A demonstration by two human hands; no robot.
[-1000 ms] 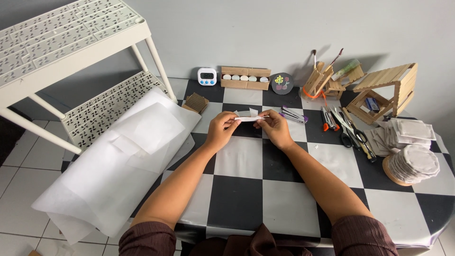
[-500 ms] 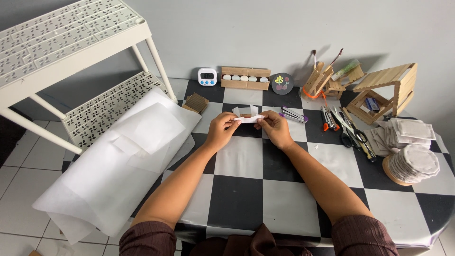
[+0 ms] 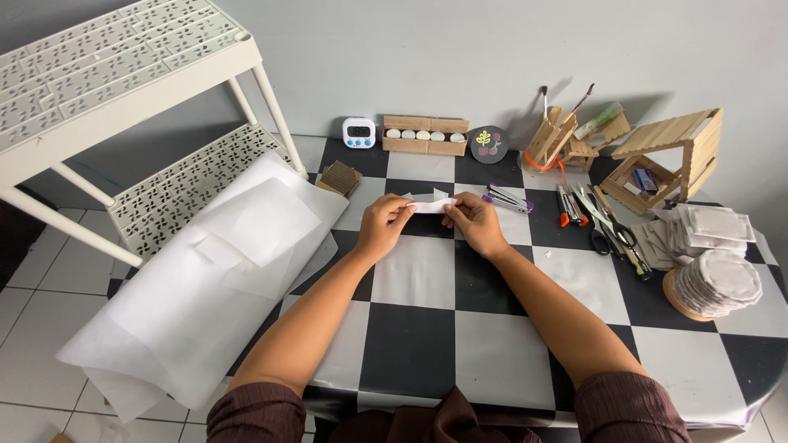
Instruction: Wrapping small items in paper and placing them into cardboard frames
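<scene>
Dark brown sleeves (image 3: 254, 414) sit at the near edge, and both bare forearms reach away over the black-and-white chequered table (image 3: 410, 344). Off its left side hangs a big sheet of white translucent paper (image 3: 189, 303), draped toward the tiled floor, with smaller sheets lying on top of it.

Farther out, the left hand (image 3: 384, 226) and the right hand (image 3: 474, 223) meet above the middle of the table. Between them is a small folded strip of white paper (image 3: 432, 205), held level: the left hand's fingertips pinch its left end, the right hand's fingertips pinch its right end, so both hands are closed on it. Whether the strip touches the tabletop cannot be told.

Just beyond the right hand lies a metal stapler (image 3: 509, 198). To the right are scissors and hand tools (image 3: 603, 226), then a stack of round white pads (image 3: 718, 283) on a wooden disc, with square white pads (image 3: 714, 223) behind it.

Along the far edge by the grey wall stand a small white digital timer (image 3: 359, 132), a cardboard tray of white round pieces (image 3: 425, 135), a dark round coaster (image 3: 489, 144), a stick-built brush holder (image 3: 554, 139) and a small house of wooden sticks (image 3: 673, 156). At the far left stands a white perforated rack (image 3: 123, 74).
</scene>
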